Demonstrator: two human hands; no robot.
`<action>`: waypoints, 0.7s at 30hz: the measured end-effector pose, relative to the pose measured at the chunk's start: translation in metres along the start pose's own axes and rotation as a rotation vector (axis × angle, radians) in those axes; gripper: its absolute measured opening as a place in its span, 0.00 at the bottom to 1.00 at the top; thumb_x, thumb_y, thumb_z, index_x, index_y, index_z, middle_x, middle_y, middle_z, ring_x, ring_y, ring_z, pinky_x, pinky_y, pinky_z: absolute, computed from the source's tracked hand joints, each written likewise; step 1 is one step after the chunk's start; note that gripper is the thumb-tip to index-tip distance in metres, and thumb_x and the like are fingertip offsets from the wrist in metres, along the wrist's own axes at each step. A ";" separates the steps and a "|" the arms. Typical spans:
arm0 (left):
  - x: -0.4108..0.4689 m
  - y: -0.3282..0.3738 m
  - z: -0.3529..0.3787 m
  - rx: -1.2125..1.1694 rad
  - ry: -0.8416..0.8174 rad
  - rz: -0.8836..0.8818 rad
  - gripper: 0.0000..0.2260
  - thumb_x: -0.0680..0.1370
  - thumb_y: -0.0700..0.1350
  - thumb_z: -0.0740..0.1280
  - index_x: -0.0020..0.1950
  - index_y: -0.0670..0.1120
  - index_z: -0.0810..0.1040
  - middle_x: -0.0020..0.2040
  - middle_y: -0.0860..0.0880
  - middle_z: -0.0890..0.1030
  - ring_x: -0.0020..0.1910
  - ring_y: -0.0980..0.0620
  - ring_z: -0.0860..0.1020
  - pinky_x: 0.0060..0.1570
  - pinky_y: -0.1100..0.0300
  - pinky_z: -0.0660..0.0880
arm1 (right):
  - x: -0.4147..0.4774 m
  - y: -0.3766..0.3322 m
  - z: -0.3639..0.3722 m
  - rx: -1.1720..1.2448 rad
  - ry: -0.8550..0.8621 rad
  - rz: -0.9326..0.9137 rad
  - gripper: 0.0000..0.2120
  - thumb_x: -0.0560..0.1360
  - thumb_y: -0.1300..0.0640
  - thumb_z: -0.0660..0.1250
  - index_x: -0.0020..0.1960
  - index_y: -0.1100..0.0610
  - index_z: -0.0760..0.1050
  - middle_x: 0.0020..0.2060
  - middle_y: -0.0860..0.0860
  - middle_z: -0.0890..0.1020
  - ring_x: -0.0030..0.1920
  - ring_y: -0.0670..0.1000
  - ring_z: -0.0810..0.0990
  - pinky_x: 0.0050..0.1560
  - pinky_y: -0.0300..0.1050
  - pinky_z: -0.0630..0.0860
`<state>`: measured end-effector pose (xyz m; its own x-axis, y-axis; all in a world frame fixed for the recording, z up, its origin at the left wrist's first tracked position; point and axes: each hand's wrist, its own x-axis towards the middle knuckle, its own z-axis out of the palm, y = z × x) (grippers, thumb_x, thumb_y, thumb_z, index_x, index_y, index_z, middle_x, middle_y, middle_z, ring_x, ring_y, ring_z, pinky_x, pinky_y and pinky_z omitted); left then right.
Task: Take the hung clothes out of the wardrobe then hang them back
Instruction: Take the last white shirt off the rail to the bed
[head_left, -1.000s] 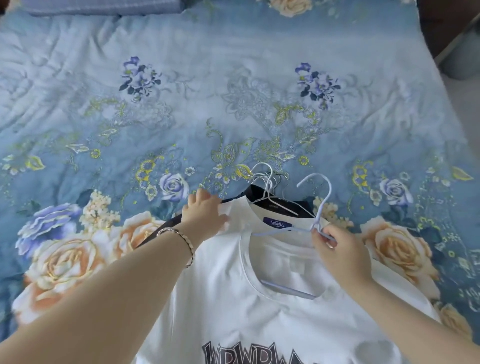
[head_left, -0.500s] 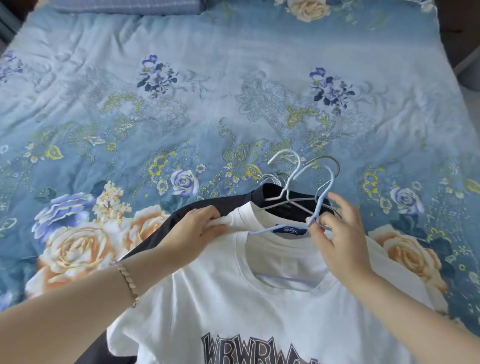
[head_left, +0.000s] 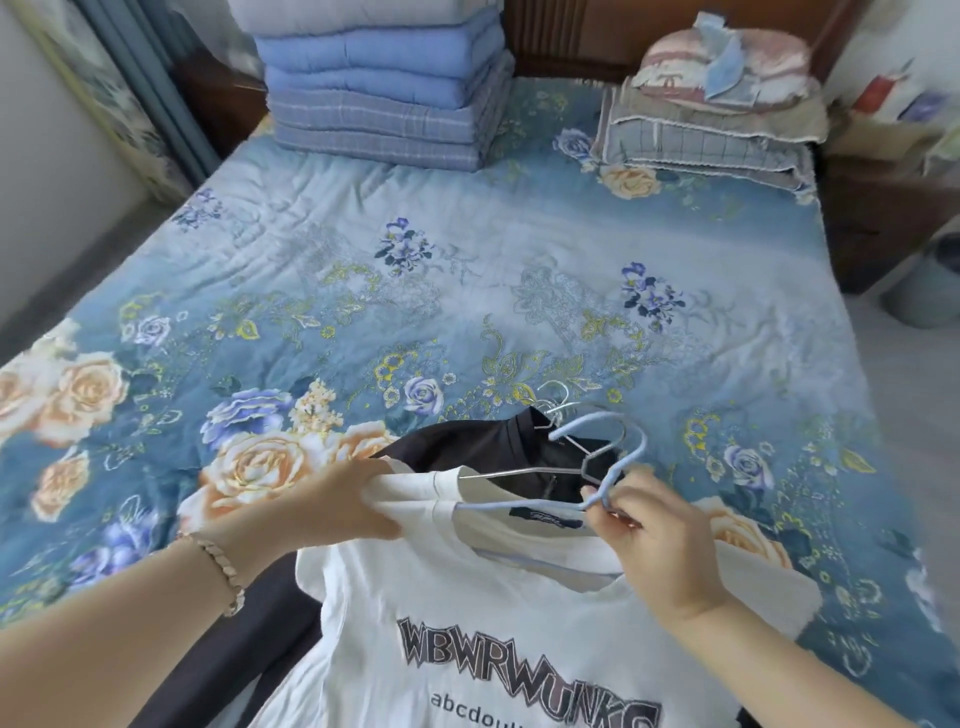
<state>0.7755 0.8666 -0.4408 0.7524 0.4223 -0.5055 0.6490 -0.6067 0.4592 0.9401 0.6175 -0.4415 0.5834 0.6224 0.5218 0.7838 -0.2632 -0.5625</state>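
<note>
Blue floral quilt covers the bed, with folded blankets stacked at its head. At the near edge a white tee lies on a blue hanger, on top of a dark garment with wire hangers. The left hand grips the tee's shoulder, fingers curled into the cloth. The right hand pinches the blue hanger's neck. The blue hook overlaps the wire hooks, so lifting could snag them and drag the dark garment along. The tee's shoulder could also slip off the hanger.
</note>
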 end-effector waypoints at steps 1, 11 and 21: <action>-0.016 -0.004 -0.007 -0.015 0.016 -0.036 0.26 0.68 0.50 0.75 0.65 0.53 0.72 0.56 0.52 0.76 0.55 0.53 0.74 0.51 0.62 0.69 | 0.004 -0.018 -0.005 0.032 0.002 -0.026 0.14 0.78 0.44 0.57 0.37 0.50 0.68 0.35 0.50 0.68 0.31 0.43 0.66 0.31 0.32 0.64; -0.213 -0.098 -0.107 -0.182 0.192 -0.118 0.15 0.65 0.54 0.76 0.45 0.53 0.75 0.40 0.55 0.78 0.43 0.54 0.77 0.38 0.67 0.70 | 0.048 -0.250 -0.005 0.089 0.038 -0.086 0.16 0.68 0.48 0.64 0.27 0.56 0.78 0.24 0.49 0.74 0.33 0.48 0.70 0.27 0.38 0.62; -0.483 -0.260 -0.156 -0.485 0.583 -0.226 0.24 0.53 0.58 0.75 0.44 0.49 0.81 0.43 0.48 0.83 0.45 0.47 0.81 0.45 0.57 0.75 | 0.032 -0.568 0.008 0.098 -0.135 -0.222 0.16 0.73 0.47 0.68 0.36 0.59 0.81 0.31 0.50 0.77 0.37 0.52 0.74 0.35 0.45 0.65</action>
<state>0.2607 0.9252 -0.2023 0.4473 0.8665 -0.2213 0.6687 -0.1598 0.7262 0.5114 0.7923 -0.1104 0.3607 0.7513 0.5527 0.8611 -0.0407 -0.5067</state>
